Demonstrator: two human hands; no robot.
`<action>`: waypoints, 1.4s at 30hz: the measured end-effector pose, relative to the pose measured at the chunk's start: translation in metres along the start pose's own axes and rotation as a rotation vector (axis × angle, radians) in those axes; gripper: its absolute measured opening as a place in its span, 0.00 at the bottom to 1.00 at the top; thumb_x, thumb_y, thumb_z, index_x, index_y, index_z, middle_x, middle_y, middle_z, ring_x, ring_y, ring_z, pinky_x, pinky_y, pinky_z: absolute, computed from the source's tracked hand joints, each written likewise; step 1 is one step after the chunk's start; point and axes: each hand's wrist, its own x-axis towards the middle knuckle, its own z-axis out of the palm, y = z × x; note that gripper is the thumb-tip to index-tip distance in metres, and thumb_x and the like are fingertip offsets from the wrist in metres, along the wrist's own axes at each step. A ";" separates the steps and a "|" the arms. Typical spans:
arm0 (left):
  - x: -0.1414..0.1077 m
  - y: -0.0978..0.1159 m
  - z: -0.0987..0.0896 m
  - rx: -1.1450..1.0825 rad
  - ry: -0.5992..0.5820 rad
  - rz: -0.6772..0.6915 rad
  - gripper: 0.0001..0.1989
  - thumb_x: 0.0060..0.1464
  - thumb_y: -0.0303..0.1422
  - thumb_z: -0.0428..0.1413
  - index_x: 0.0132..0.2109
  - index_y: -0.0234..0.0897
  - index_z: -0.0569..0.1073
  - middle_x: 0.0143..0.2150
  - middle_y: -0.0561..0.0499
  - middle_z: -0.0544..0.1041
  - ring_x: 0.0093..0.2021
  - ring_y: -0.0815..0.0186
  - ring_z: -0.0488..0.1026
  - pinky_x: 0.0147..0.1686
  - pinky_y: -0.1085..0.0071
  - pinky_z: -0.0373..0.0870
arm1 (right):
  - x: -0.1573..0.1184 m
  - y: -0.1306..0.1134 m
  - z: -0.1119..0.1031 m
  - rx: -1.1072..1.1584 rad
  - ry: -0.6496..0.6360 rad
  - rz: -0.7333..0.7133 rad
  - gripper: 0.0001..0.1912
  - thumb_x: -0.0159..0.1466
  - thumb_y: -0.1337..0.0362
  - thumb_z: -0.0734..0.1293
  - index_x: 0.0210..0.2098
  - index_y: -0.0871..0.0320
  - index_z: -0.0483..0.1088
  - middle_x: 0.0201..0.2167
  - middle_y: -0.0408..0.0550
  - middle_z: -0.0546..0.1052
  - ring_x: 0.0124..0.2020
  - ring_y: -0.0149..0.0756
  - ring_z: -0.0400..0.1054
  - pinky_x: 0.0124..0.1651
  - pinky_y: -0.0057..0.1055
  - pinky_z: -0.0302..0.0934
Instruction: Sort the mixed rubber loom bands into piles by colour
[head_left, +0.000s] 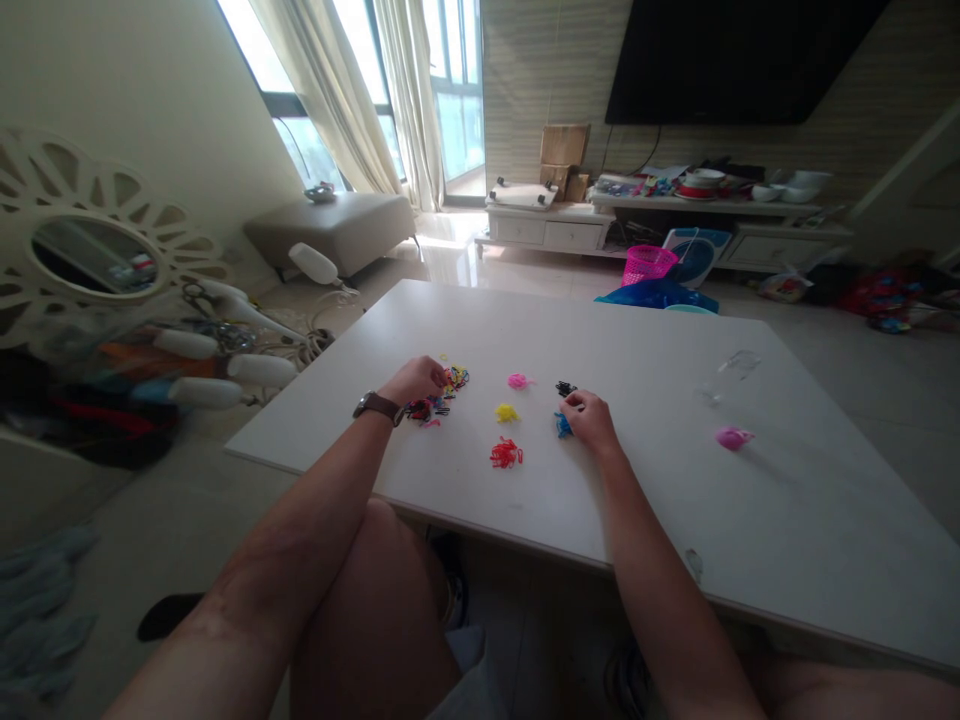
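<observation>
My left hand (418, 380) and right hand (591, 418) are bare, as are my 2 forearms (307, 520). I wear 1 watch (366, 403), rounded case, dark brown strap, on the left wrist, and greyish cloth (474, 672) at the near edge.

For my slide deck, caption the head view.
Two hands at a white table, one by a mixed pile, the other between black and blue piles.
</observation>
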 end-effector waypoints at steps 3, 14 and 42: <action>0.000 0.001 0.000 0.037 0.022 -0.012 0.14 0.40 0.29 0.62 0.37 0.35 0.85 0.32 0.50 0.82 0.28 0.66 0.72 0.27 0.72 0.62 | 0.000 -0.001 0.000 -0.006 0.001 0.005 0.08 0.56 0.58 0.65 0.24 0.54 0.71 0.30 0.49 0.79 0.33 0.40 0.73 0.41 0.36 0.67; -0.003 0.007 0.000 0.006 0.000 -0.101 0.12 0.42 0.27 0.63 0.37 0.37 0.83 0.33 0.51 0.83 0.25 0.68 0.74 0.25 0.74 0.63 | 0.000 -0.002 0.001 -0.012 -0.004 0.018 0.08 0.56 0.59 0.64 0.25 0.54 0.71 0.30 0.49 0.78 0.32 0.39 0.72 0.40 0.35 0.66; -0.004 0.084 0.036 -0.417 -0.192 0.315 0.17 0.46 0.28 0.66 0.45 0.32 0.78 0.33 0.47 0.82 0.32 0.64 0.79 0.32 0.71 0.71 | -0.025 -0.052 0.004 0.229 -0.197 -0.371 0.07 0.63 0.62 0.67 0.38 0.54 0.78 0.43 0.51 0.81 0.47 0.43 0.74 0.44 0.37 0.69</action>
